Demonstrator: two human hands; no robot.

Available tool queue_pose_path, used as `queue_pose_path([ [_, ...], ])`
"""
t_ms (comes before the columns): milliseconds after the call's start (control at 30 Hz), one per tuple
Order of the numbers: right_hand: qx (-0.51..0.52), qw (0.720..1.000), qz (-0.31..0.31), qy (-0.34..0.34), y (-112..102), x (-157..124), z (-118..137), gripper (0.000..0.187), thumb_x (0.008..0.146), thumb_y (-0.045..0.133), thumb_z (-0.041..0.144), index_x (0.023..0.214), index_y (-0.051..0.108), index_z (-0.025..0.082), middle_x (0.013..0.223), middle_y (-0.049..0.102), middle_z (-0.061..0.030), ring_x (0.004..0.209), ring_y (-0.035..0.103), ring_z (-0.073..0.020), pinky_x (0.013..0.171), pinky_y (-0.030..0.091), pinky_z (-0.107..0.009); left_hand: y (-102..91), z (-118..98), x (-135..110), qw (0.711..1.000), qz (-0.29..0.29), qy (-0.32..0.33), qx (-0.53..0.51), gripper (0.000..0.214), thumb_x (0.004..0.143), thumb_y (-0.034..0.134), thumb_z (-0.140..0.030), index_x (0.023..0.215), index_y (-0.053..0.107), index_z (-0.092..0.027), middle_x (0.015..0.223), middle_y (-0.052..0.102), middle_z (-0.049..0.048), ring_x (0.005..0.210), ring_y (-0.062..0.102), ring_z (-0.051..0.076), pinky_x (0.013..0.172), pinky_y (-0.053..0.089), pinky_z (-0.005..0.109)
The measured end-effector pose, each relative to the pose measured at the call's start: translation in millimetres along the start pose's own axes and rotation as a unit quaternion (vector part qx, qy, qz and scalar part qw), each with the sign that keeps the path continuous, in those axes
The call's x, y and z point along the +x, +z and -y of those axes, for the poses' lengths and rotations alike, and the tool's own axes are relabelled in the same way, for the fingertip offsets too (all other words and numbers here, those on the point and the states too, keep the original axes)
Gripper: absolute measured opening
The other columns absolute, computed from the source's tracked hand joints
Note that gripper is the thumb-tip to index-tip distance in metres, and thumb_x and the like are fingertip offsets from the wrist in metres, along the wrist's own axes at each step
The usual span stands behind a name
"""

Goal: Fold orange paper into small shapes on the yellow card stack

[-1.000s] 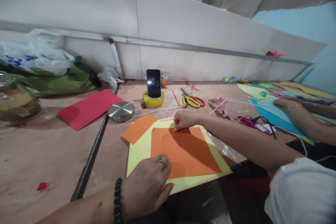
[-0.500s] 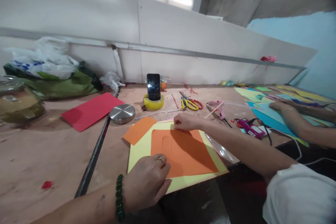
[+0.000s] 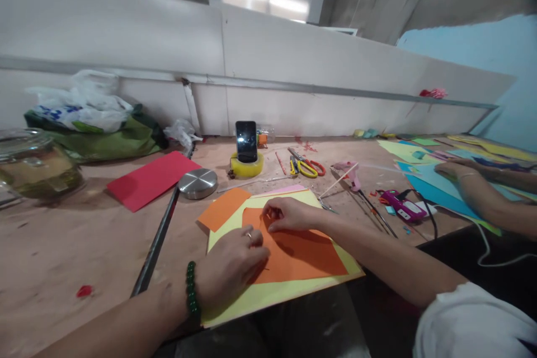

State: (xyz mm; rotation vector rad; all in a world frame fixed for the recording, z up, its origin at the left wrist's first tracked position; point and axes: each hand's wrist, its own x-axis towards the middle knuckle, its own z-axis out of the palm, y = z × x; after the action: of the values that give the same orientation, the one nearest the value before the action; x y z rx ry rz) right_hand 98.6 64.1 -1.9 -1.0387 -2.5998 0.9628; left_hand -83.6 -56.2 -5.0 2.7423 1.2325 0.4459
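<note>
An orange sheet of paper (image 3: 306, 260) lies on a larger yellow sheet (image 3: 268, 305) at the table's front edge. My left hand (image 3: 235, 257), with a ring and a green bead bracelet (image 3: 192, 288), rests on the left part of the orange sheet with its fingers curled together. Just beyond it, my right hand (image 3: 291, 215) is over the upper left of the same sheet, fingers bent inward in a pinch. Whether anything is between the fingertips of either hand I cannot make out. A smaller orange piece (image 3: 224, 208) overlaps the yellow sheet's far left corner.
Left are red paper (image 3: 153, 180), a round metal lid (image 3: 198, 183) and a glass jar (image 3: 37, 168). Behind stand a phone (image 3: 246, 141) on a tape roll (image 3: 246, 165), scissors (image 3: 305, 166) and a pink glue gun (image 3: 350, 173). Right are a purple device (image 3: 403, 205) and another person's hands (image 3: 457, 170).
My right hand has come from the sheet's far edge toward me and left, close to my left hand. My left hand has shifted slightly left and forward. The clear plastic at right no longer shows.
</note>
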Motion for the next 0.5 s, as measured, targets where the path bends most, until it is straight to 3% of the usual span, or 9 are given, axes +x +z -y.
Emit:
queue_pose_path([
  [100, -0.027, 1.000, -0.008, 0.012, 3, -11, 10, 0.037, 0.066, 0.077, 0.018, 0.099, 0.061, 0.016, 0.077, 0.057, 0.0023, 0.069, 0.052, -0.0127, 0.061, 0.040, -0.022, -4.1, -9, -3, 0.997, 0.039, 0.059, 0.007, 0.023, 0.086, 0.044, -0.009, 0.071, 0.057, -0.019, 0.075, 0.058, 0.0030, 0.072, 0.053, 0.018, 0.061, 0.041, 0.029],
  [233, -0.048, 0.998, 0.047, 0.016, 4, -22, 23, 0.050, 0.058, 0.083, 0.030, 0.101, 0.060, 0.018, 0.089, 0.061, -0.0015, 0.076, 0.057, -0.0167, 0.061, 0.042, -0.024, -9.2, -14, -5, 0.995, 0.051, 0.083, 0.001, 0.018, 0.084, 0.045, -0.008, 0.074, 0.056, -0.019, 0.079, 0.061, 0.0044, 0.073, 0.053, 0.019, 0.059, 0.040, 0.031],
  [367, -0.063, 0.997, 0.035, 0.023, -2, -15, 18, 0.053, 0.066, 0.080, 0.030, 0.114, 0.059, 0.019, 0.093, 0.061, -0.0035, 0.080, 0.058, -0.0181, 0.069, 0.045, -0.027, -8.5, -12, -7, 0.986, 0.061, 0.133, -0.079, 0.015, 0.072, 0.052, -0.007, 0.065, 0.053, -0.020, 0.081, 0.062, 0.0018, 0.070, 0.054, 0.016, 0.059, 0.041, 0.028],
  [433, -0.062, 0.998, 0.024, -0.008, -3, -10, 11, 0.052, 0.067, 0.080, 0.028, 0.114, 0.061, 0.019, 0.092, 0.060, -0.0037, 0.083, 0.057, -0.0186, 0.072, 0.045, -0.028, -6.8, -11, -6, 0.990, 0.018, 0.085, -0.114, 0.013, 0.074, 0.052, -0.008, 0.070, 0.055, -0.021, 0.086, 0.062, 0.0022, 0.076, 0.057, 0.016, 0.065, 0.044, 0.027],
  [500, -0.034, 0.999, 0.011, -0.036, -1, -7, 4, 0.039, 0.066, 0.080, 0.024, 0.102, 0.066, 0.018, 0.087, 0.059, -0.0022, 0.078, 0.056, -0.0168, 0.069, 0.045, -0.026, -5.4, -9, -4, 0.994, -0.029, -0.032, -0.105, 0.011, 0.076, 0.055, -0.015, 0.085, 0.059, -0.020, 0.096, 0.062, 0.0056, 0.084, 0.060, 0.020, 0.072, 0.047, 0.031],
])
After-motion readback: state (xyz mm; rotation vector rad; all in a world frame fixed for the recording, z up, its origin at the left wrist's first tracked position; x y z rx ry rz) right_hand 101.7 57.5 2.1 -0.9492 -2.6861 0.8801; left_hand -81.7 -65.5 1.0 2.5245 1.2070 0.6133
